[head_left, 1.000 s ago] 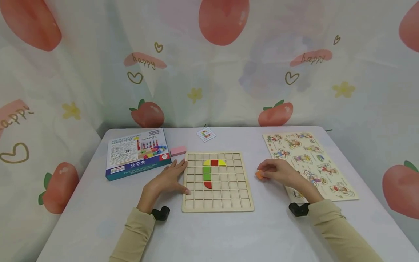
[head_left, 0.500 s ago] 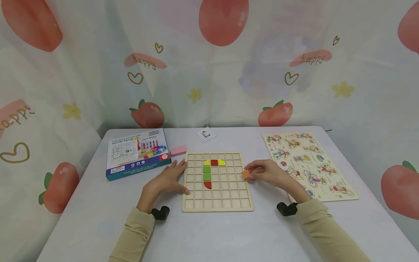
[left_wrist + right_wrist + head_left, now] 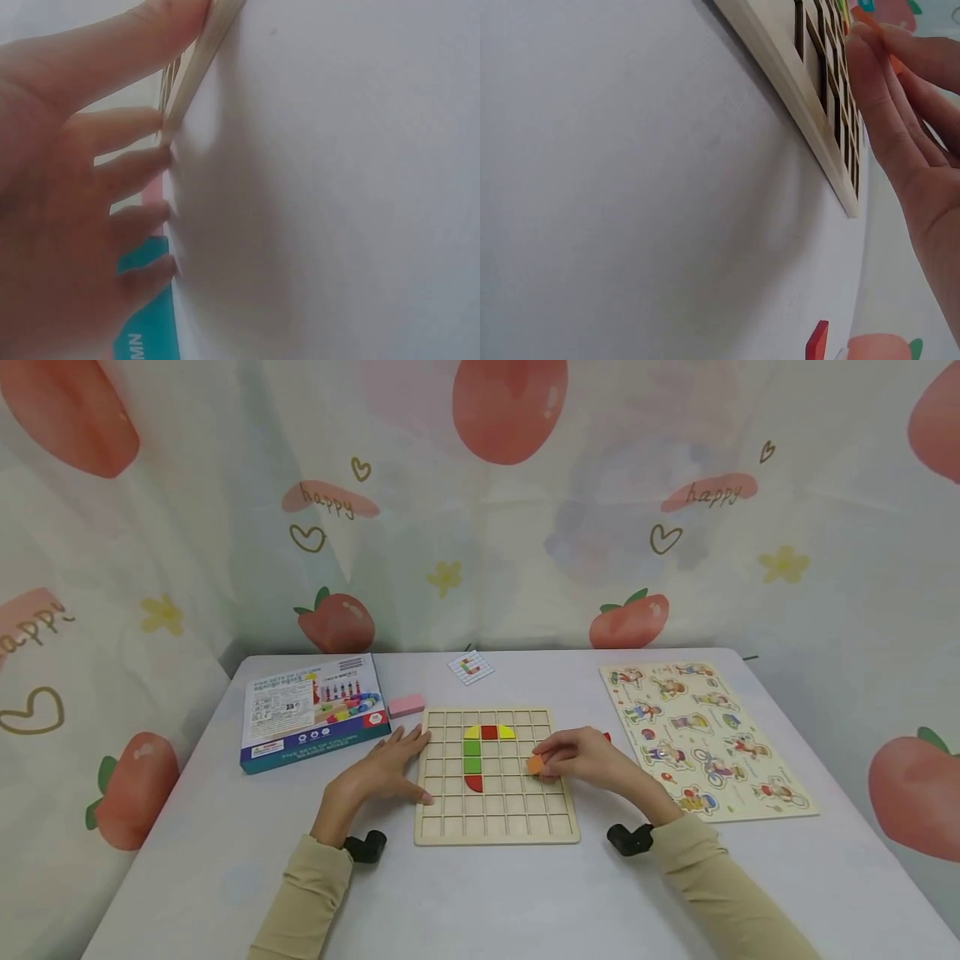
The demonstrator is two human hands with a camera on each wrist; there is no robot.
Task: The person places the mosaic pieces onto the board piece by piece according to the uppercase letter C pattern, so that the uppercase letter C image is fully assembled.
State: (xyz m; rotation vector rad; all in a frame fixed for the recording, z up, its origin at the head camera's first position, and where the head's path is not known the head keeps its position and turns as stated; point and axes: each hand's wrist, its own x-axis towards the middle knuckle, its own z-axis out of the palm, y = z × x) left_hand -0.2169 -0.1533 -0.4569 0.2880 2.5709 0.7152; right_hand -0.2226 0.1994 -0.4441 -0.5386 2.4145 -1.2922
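Note:
Over the right columns of a wooden grid board (image 3: 450, 828), my right hand (image 3: 588, 758) pinches a small orange tile (image 3: 534, 765) between thumb and fingers. In the right wrist view the tile (image 3: 864, 16) shows past the fingertips, above the board. My left hand (image 3: 381, 774) lies at the board's left edge, fingers spread, thumb touching the rim (image 3: 199, 71). On the board, two yellow rounded pieces (image 3: 507, 732) flank a red square (image 3: 490, 732). Two green squares (image 3: 472, 757) run down below the left yellow one, ending in a red rounded piece (image 3: 474, 783).
A small pattern card (image 3: 471, 667) lies behind the board. To the left are a pink block (image 3: 407, 706) and a blue-edged box (image 3: 315, 710). A picture puzzle board (image 3: 712, 752) lies on the right, with a red piece (image 3: 817, 341) near its left edge.
My right hand has carried the orange tile leftward from the table beside the board to over its right columns. The left hand stays in place. A red piece has come into sight behind the right hand.

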